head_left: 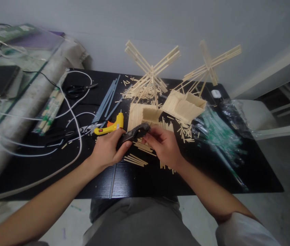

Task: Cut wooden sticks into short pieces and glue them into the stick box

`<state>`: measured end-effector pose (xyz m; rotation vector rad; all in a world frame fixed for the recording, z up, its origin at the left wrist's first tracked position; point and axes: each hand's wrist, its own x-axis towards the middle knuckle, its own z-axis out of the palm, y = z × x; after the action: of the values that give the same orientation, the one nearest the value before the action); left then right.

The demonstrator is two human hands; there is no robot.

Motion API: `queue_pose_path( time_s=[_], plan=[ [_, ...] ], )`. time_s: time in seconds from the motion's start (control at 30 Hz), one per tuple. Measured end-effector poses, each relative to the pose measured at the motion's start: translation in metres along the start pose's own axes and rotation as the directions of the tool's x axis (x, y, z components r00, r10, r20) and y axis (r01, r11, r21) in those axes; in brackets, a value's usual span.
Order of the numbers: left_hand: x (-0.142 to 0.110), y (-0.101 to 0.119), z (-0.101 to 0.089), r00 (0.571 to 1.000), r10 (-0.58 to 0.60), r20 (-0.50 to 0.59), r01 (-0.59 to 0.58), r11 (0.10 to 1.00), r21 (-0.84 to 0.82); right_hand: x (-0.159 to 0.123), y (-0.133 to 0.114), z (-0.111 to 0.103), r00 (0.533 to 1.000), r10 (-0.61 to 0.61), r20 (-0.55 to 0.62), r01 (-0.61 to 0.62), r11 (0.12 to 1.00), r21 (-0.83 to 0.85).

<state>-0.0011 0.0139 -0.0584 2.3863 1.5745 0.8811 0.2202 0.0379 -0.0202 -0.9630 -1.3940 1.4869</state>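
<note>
My left hand is closed round the handles of a dark cutter held just above the black table. My right hand is pinched at the cutter's jaw end; whatever it pinches is too small to make out. Short cut bamboo sticks lie on the table right under both hands. A yellow glue gun lies just beyond my left hand.
Stick-built models stand at the back: two windmill shapes and small stick houses. Glue sticks, white cables, scissors, a plastic bag of sticks and a wrapped roll lie around.
</note>
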Motion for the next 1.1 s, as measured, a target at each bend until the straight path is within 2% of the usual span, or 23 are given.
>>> queue_pose_path(
  time_s=[0.2, 0.4, 0.83, 1.1],
  plan=[
    [0.0021, 0.0006, -0.0029, 0.994, 0.103, -0.025, -0.105, 0.991, -0.084, 0.0017, -0.0035, -0.0042, 0.987, 0.008, 0.158, -0.025, 0.994, 0.103],
    [0.0024, 0.0004, -0.0068, 0.993, 0.114, 0.002, -0.114, 0.988, -0.102, 0.0031, -0.0031, -0.0066, 0.957, 0.055, 0.286, -0.113, 0.975, 0.191],
    [0.0041, 0.0039, -0.0084, 0.997, 0.063, 0.044, -0.06, 0.997, -0.051, 0.0019, 0.0014, -0.003, 0.977, 0.077, 0.199, -0.118, 0.972, 0.204],
    [0.004, -0.0038, -0.0052, 0.992, 0.091, 0.087, -0.078, 0.986, -0.145, 0.0029, 0.0054, -0.0098, 0.947, 0.089, 0.31, -0.147, 0.975, 0.169]
  ],
)
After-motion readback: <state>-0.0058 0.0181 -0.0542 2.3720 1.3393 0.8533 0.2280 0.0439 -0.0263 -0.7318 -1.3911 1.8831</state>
